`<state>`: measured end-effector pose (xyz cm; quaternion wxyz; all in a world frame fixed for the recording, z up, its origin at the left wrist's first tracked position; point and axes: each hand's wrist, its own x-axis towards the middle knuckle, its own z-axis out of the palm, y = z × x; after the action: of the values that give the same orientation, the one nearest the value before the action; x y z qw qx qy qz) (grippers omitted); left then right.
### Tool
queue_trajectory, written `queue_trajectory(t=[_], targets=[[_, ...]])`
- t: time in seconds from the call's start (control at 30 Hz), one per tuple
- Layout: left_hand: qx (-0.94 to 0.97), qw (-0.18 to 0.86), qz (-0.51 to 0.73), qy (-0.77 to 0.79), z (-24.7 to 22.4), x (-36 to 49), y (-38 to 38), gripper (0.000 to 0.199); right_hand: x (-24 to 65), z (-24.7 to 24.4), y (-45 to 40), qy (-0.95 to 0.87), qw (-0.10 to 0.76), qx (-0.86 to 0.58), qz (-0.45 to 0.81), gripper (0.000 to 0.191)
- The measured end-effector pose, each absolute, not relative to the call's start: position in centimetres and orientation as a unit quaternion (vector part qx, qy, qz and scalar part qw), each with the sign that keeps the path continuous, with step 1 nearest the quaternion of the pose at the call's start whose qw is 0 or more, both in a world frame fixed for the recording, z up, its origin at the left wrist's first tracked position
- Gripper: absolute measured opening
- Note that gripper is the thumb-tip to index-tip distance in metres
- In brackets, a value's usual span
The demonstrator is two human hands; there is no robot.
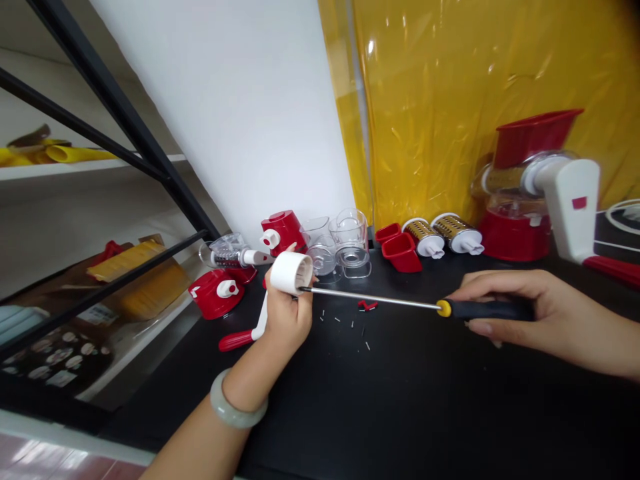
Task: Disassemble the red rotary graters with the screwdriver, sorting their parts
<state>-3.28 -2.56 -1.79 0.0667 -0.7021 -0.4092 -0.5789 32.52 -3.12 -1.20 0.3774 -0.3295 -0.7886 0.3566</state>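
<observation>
Nearest to the camera comes the bare left forearm [195, 447], which wears a smooth, pale grey-green bangle [235, 410]. Its left hand [290, 317] grasps a short, hollow, white plastic cylinder [286, 273], raised above the black table [440, 407], with the open end turned to the right. The right hand [520, 310] is closed around the black handle of a long screwdriver [373, 298] with a yellow collar; its tip is at the cylinder's opening, but how deep it reaches I cannot tell. Below the metal shaft, several tiny screws [352, 325] lie scattered near a small, bent, red plastic piece [367, 306]. Beside the left wrist is a white crank arm with a red grip [235, 341]; whether it joins the cylinder is hidden. Further back stand clear plastic containers [349, 233], and to their right lie two metal grating drums with white ends [424, 237].
</observation>
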Motion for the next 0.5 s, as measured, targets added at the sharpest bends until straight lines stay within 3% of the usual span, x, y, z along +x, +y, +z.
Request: queue_trajectory(t=[0.13, 0.37, 0.5], targets=[[-0.69, 0.085, -0.595, -0.404, -2.2, -3.6, -2.1, 0.048, 32.4, -0.8, -3.2, -0.778, 0.391, -0.338, 0.358, 0.038], [-0.688, 0.096, -0.607, -0.386, -2.7, -4.1, -1.8, 0.054, 33.0, -1.7, -3.2, -0.71, 0.334, -0.343, 0.517, 0.043], [-0.692, 0.088, -0.598, -0.395, -2.5, -4.5, -1.7, 0.056, 32.8, -1.3, -3.5, -0.737, 0.349, -0.336, 0.471, 0.042]])
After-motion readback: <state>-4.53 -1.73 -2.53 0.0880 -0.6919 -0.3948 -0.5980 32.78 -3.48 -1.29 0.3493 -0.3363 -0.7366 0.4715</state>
